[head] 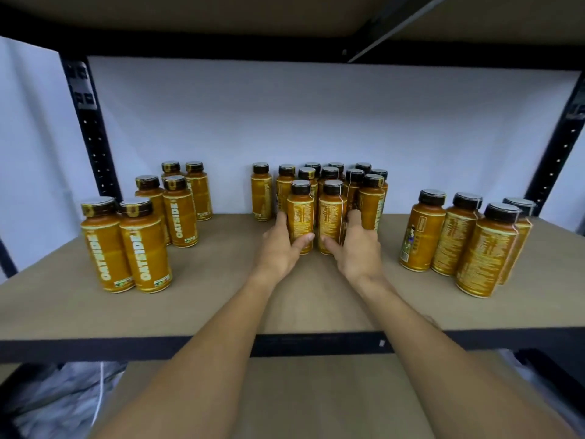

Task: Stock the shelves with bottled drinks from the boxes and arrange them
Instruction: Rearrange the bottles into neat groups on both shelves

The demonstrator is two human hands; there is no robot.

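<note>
- Gripping the front-left bottle (300,217) with the left hand (278,251): thumb across the label, fingers (281,219) curled round the far side.
- Gripping the front-right bottle (331,215) the same way with the right hand (359,251), thumb in front, other fingers wrapped behind.
- Both upright on the shelf (221,299), side by side, at the front of the middle cluster (351,182).
- Most likely lining the pair up with the rows behind.
- Best to push low on the bodies, hold the bases flat on the board, and move both together to avoid tipping either into the cluster.
- Worth squaring them to the row behind and turning the brand name outward, as on the left group (126,245).
- Cannot tell whether the pair touches the bottles behind; back rows overlapped, count unclear.
- Fingertips on the far sides hidden by the bottles.
- Label print on the right group (468,239) too blurred to read.
- Lower board (300,391) partly covered by the forearms; something pale and crumpled (63,400) at its left, dim and cut off.
</note>
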